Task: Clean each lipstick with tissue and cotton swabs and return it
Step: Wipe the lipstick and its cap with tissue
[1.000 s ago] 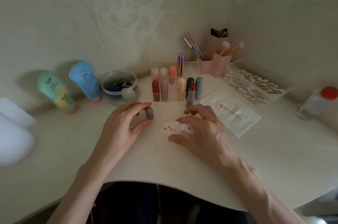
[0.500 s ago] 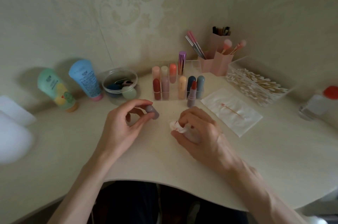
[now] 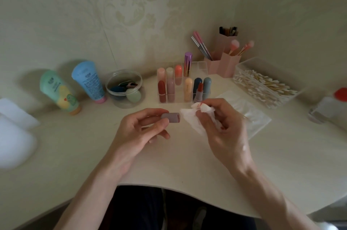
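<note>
At the centre of the frame, above a pale smooth table (image 3: 75,151), the left hand (image 3: 139,134) pinches a short matte mauve cylindrical cap (image 3: 171,117) between thumb and fingertips. The cap lies sideways, its open end facing right. Just right of it, the right hand (image 3: 225,128) curls round a crumpled white tissue (image 3: 193,119) smeared red. Just above, an uncapped red lipstick (image 3: 199,91) stands upright at the front of a clear acrylic organiser (image 3: 201,65) of rounded tubes. Wooden-stemmed cotton swabs (image 3: 262,87) fill a clear box (image 3: 253,64) at middle right.
</note>
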A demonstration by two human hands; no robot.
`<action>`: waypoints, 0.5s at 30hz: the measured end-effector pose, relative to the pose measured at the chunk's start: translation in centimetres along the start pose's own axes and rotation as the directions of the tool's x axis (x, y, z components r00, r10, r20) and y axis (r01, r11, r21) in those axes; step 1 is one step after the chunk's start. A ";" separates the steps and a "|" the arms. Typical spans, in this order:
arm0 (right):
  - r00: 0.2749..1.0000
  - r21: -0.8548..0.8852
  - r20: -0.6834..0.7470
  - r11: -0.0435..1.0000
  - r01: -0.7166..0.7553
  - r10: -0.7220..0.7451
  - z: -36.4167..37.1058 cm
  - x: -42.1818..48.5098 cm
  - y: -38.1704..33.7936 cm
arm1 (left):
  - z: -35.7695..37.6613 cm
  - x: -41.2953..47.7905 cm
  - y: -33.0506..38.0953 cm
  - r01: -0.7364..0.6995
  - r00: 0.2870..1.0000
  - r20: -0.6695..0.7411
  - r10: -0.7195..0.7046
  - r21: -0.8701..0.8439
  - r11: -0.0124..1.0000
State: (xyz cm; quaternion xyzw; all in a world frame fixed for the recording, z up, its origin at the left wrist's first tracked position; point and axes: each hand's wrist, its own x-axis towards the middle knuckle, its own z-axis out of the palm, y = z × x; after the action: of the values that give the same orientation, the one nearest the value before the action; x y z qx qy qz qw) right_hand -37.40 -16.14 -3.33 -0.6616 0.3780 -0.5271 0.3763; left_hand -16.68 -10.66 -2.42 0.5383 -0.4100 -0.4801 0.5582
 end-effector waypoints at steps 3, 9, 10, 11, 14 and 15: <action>0.998 0.038 -0.057 0.999 0.021 -0.019 0.0 -0.1 -0.4 | 0.7 -0.2 0.1 0.029 0.999 0.017 -0.028 -0.021 0.999; 0.992 0.028 0.095 0.996 0.085 -0.087 0.4 -0.4 -0.6 | 1.5 -0.3 0.0 0.040 0.998 -0.039 -0.042 -0.047 0.998; 0.985 0.009 0.105 0.990 0.138 -0.138 0.4 -0.3 -0.3 | 1.5 -0.3 -0.1 0.038 0.997 -0.060 -0.041 -0.052 0.998; 0.977 -0.013 0.118 0.984 0.179 -0.176 0.4 -0.3 -0.1 | 1.6 -0.4 -0.1 0.035 0.996 -0.077 -0.040 -0.061 0.998; 0.975 -0.032 0.138 0.983 0.182 -0.176 0.5 -0.4 0.4 | 1.5 -0.4 -0.1 0.016 0.995 -0.093 -0.024 -0.088 0.996; 0.977 -0.034 0.132 0.984 0.176 -0.170 0.6 -0.4 0.6 | 1.5 -0.4 -0.1 0.010 0.995 -0.094 -0.019 -0.098 0.995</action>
State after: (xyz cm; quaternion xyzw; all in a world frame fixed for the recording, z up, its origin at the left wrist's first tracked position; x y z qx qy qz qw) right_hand -36.98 -15.96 -4.10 -0.7330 0.3059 -0.5055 0.3371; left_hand -18.22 -10.55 -2.40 0.5357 -0.3553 -0.4775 0.5990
